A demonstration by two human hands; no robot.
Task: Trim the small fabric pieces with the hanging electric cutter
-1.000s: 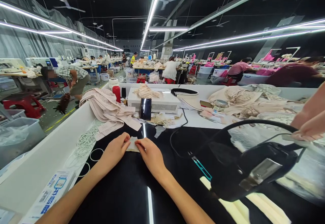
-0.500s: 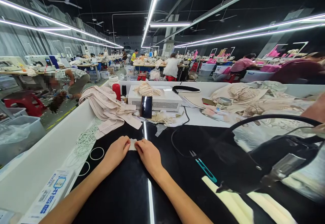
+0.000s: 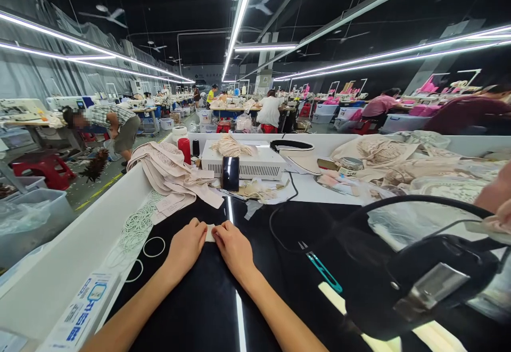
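Observation:
My left hand [image 3: 187, 246] and my right hand [image 3: 233, 246] rest side by side on the glossy black worktop [image 3: 207, 309]. Both are closed in a pinch on a small pale fabric piece [image 3: 209, 233] lying between their fingertips. Most of the piece is hidden under my fingers. A stack of beige fabric [image 3: 167, 170] lies just beyond my left hand. White elastic rings [image 3: 154, 246] lie on the white ledge to the left.
A white box unit [image 3: 255, 163] with a black phone [image 3: 230, 173] leaning on it stands behind. Teal-handled snips [image 3: 321, 268] lie right of my hands. A black iron [image 3: 427, 280] with cable sits at right. Another person's arm [image 3: 493, 197] shows at far right.
My hands have drawn closer together over the fabric piece, so less of it shows. The view shifted slightly.

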